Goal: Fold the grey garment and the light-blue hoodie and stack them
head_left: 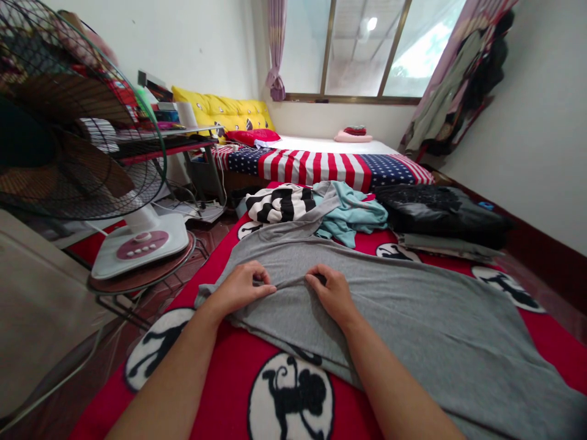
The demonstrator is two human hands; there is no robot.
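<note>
A long grey knit garment (413, 311) lies spread over a red blanket (224, 373) with black-and-white monkey circles. My left hand (245, 286) pinches a fold of the grey cloth between thumb and fingers, left of the middle. A short way to its right, my right hand (331, 292) pinches the same fold. Between the two hands the fabric rises in a thin ridge. Just beyond the garment lie a crumpled black-and-white striped cloth (282, 203) and a light teal garment (353, 211).
Folded dark clothes (435, 211) are stacked at the right. A fan (142, 244) stands on a round stool (151, 275) at the left, near a cluttered desk (169, 143). Behind is a bed (316, 168) with a flag-patterned cover; clothes (454, 91) hang at the right wall.
</note>
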